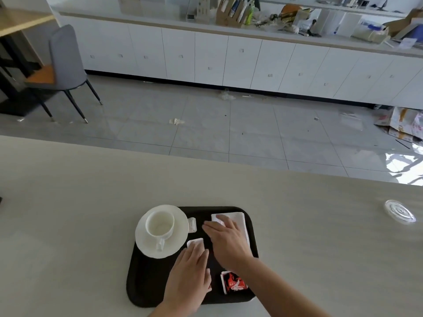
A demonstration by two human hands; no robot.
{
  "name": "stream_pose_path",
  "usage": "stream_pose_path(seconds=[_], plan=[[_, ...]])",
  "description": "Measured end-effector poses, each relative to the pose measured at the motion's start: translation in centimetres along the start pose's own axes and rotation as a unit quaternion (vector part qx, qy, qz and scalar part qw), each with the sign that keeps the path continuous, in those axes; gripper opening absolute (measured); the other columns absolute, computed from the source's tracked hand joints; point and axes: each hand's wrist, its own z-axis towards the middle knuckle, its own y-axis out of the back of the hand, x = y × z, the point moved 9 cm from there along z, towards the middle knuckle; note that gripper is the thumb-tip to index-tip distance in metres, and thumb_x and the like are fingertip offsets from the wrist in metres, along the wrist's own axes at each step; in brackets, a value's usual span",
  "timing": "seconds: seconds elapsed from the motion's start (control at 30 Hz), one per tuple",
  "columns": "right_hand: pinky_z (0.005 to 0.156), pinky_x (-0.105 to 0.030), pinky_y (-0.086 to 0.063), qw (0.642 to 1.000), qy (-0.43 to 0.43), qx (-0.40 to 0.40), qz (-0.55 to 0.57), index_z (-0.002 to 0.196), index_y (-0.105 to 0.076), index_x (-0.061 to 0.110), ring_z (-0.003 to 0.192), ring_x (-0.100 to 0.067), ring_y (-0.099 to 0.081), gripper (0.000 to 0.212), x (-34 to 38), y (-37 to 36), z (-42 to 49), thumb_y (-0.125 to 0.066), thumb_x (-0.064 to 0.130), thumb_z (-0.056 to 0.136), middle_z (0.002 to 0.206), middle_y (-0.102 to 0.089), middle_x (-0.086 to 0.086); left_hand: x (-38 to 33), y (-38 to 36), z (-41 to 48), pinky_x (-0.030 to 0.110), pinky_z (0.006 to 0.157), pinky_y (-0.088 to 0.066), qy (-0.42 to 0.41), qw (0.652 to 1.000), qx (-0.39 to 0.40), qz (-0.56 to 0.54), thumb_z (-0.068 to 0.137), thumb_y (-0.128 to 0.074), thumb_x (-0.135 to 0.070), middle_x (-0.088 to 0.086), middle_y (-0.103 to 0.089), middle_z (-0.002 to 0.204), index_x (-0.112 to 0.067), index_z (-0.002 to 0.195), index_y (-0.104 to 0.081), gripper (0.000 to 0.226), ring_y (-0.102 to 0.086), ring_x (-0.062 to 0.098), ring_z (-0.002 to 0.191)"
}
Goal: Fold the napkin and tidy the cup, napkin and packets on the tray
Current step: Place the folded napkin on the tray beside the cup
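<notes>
Dark tray (142,282) on table (68,225). Inside, far left: empty white cup (159,225) upright on saucer (180,215), saucer rim over tray's far-left corner. Far right: folded white napkin (239,219), pressed under right hand (226,239), grip unclenched, fingers straight. Just beside saucer: small white packet (192,224). Centre: second white packet (195,242), touched by left hand (190,273), grip likewise flat, clamped on nothing. Near right: red packet (232,282). Clear lid (399,211) on table, well apart from tray.
</notes>
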Motion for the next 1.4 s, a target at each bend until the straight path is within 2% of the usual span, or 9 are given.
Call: stream_pose_path(seconds=[0.1,0.2,0.27,0.43,0.7,0.83,1.13,1.3,1.4], plan=[[0.122,-0.043,-0.001,0.995,0.025,0.086,-0.041,0.151,-0.028,0.025,0.151,-0.027,0.000,0.064,1.8,-2.5,1.7,-0.046,0.009,0.092,0.160,-0.026,0.011,0.6,-1.2,-1.1,0.040,0.118,-0.023,0.007,0.999,0.036,0.017,0.095,-0.044,-0.038,0.004,-0.033,0.156,-0.018,0.143,-0.043,0.052,-0.029,0.017,0.144],[0.121,-0.049,0.008,0.986,0.037,0.128,-0.099,0.155,-0.014,0.028,0.151,-0.029,0.008,0.077,1.9,-3.8,2.4,-0.052,0.011,0.091,0.163,-0.014,0.013,0.9,-1.8,-1.9,0.039,0.121,-0.013,0.007,0.998,0.059,0.016,0.099,-0.031,-0.041,0.002,-0.025,0.159,-0.017,0.148,-0.033,0.055,-0.022,0.016,0.146],[0.120,-0.052,0.007,0.979,0.054,0.144,-0.135,0.154,-0.017,0.025,0.151,-0.031,0.007,0.073,1.8,-4.5,2.0,-0.056,0.017,0.093,0.163,-0.016,0.011,1.2,-1.8,-2.4,0.040,0.119,-0.019,0.006,0.998,0.055,0.032,0.098,-0.031,-0.043,0.003,-0.031,0.157,-0.017,0.147,-0.037,0.055,-0.029,0.016,0.143],[0.118,-0.050,0.008,0.980,0.068,0.131,-0.132,0.149,-0.034,0.023,0.152,-0.028,0.004,0.049,0.6,-4.6,0.7,-0.043,0.033,0.102,0.160,-0.027,0.006,1.7,-2.7,-3.0,0.039,0.121,-0.003,0.002,0.996,0.087,0.022,0.100,-0.025,-0.045,-0.001,-0.010,0.163,-0.019,0.152,-0.019,0.059,-0.010,0.016,0.149],[0.122,-0.051,0.006,0.977,0.028,0.184,-0.101,0.156,-0.007,0.029,0.151,-0.023,0.012,0.064,1.7,-5.5,3.4,-0.024,0.055,0.101,0.165,-0.005,0.011,4.8,-2.0,-3.4,0.037,0.120,-0.014,0.070,0.995,0.076,-0.014,0.099,-0.029,-0.050,-0.003,-0.017,0.161,-0.031,0.151,-0.015,0.058,-0.013,0.015,0.148],[0.122,-0.054,0.003,0.971,0.053,0.180,-0.147,0.156,-0.010,0.028,0.152,-0.023,0.007,0.069,1.7,-5.4,2.9,-0.017,0.064,0.097,0.165,-0.009,0.009,5.6,-1.2,-2.9,0.031,0.115,-0.028,0.094,0.994,0.045,-0.036,0.098,-0.032,-0.052,-0.008,-0.026,0.157,-0.031,0.151,-0.016,0.059,-0.024,0.008,0.143],[0.120,-0.055,0.001,0.964,0.085,0.162,-0.192,0.150,-0.030,0.019,0.151,-0.030,-0.002,0.058,2.4,-4.9,0.3,-0.031,0.050,0.102,0.159,-0.030,0.000,5.9,-0.7,-2.5,0.029,0.109,-0.034,0.114,0.992,0.024,-0.049,0.097,-0.036,-0.053,-0.011,-0.037,0.150,-0.030,0.148,-0.025,0.057,-0.033,0.006,0.137],[0.122,-0.051,0.003,0.975,0.118,0.149,-0.117,0.145,-0.041,0.027,0.151,-0.024,-0.006,0.049,2.7,-4.6,-2.2,-0.052,0.024,0.097,0.154,-0.039,0.007,6.1,-0.4,-2.6,0.024,0.103,-0.037,0.115,0.989,0.020,-0.089,0.095,-0.047,-0.042,-0.014,-0.043,0.144,-0.034,0.141,-0.037,0.047,-0.039,0.003,0.131],[0.123,-0.043,-0.010,0.990,0.098,0.092,-0.045,0.141,-0.048,0.024,0.149,-0.019,-0.019,0.048,2.6,-3.0,-3.2,-0.052,0.011,0.095,0.147,-0.050,0.007,6.0,-0.3,-2.4,0.024,0.102,-0.038,0.120,0.987,0.021,-0.108,0.095,-0.049,-0.038,-0.013,-0.047,0.141,-0.030,0.137,-0.044,0.043,-0.041,0.003,0.128]])
